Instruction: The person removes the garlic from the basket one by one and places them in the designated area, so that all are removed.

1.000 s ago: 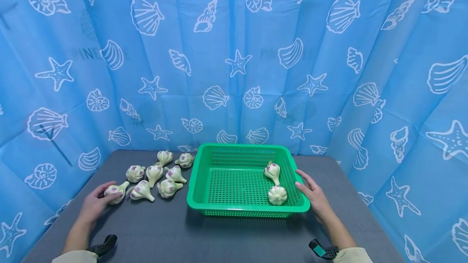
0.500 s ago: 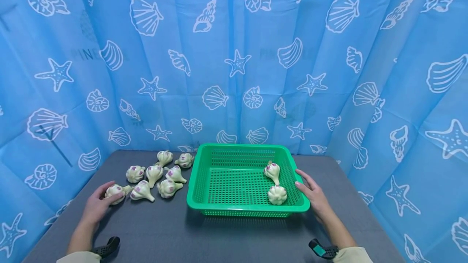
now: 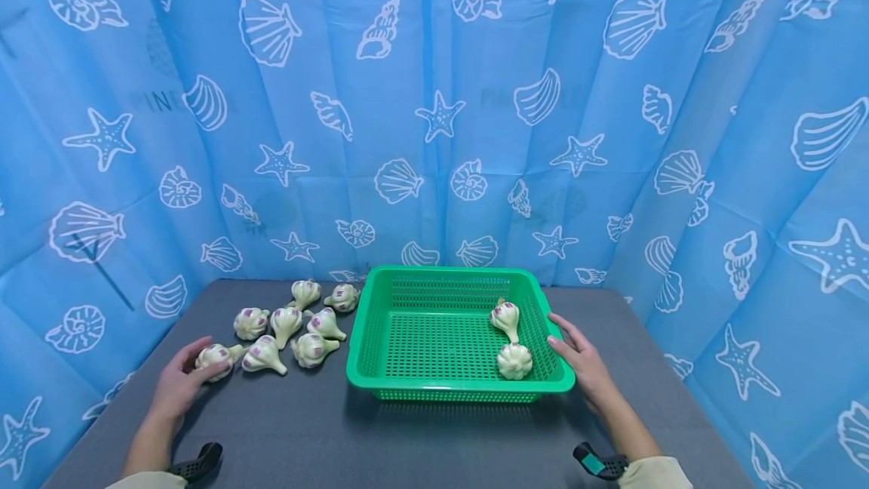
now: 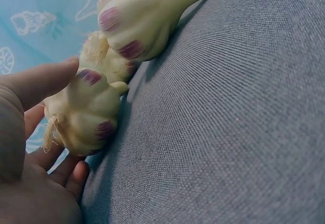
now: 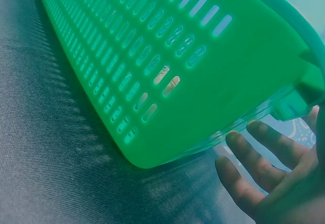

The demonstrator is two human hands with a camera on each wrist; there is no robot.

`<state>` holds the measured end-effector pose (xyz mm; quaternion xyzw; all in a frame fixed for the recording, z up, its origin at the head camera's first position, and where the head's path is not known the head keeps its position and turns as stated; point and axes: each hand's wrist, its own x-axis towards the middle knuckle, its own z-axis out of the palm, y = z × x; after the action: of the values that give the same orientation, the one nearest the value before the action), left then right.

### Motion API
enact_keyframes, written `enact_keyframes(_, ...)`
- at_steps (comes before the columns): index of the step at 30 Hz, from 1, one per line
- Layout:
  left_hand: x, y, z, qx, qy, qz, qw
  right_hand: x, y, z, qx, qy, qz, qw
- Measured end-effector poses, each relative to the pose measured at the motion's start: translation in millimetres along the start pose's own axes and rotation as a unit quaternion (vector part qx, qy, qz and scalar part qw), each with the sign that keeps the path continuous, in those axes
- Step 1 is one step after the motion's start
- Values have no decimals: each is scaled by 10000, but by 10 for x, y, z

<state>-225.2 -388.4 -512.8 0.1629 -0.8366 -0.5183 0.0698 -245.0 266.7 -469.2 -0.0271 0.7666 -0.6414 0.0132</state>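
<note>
At the left of the table, my left hand [image 3: 178, 385] holds a garlic bulb [image 4: 89, 109] between thumb and fingers. That bulb is cream with purple patches, dry roots towards the palm, low over the grey cloth. Its stem points right at a neighbouring garlic bulb [image 3: 264, 355]. A green slotted plastic basket [image 3: 462, 385] stands in the middle, with two garlic bulbs in its right part, one of them whiter [image 3: 514, 362]. My right hand [image 3: 589, 374] touches the basket's right rim, index finger and thumb at the edge. Its other fingers [image 5: 254, 158] extend, spread, beside the outer wall.
Several more garlic bulbs [image 3: 287, 323] lie in a loose group between my left hand and the basket. The grey table [image 3: 434, 444] meets a blue curtain [image 3: 434, 172] with white shell prints at the back and sides.
My left hand has shifted slightly right, and the bulb in it has turned so that its stem points more to the right. My right hand and the basket have hardly moved.
</note>
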Motion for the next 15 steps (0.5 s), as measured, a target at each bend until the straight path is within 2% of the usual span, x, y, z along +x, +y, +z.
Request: enact_keyframes(15,-88,83,-16,-381,122,-152,9991,10,-7,0,30,0,66,10000)
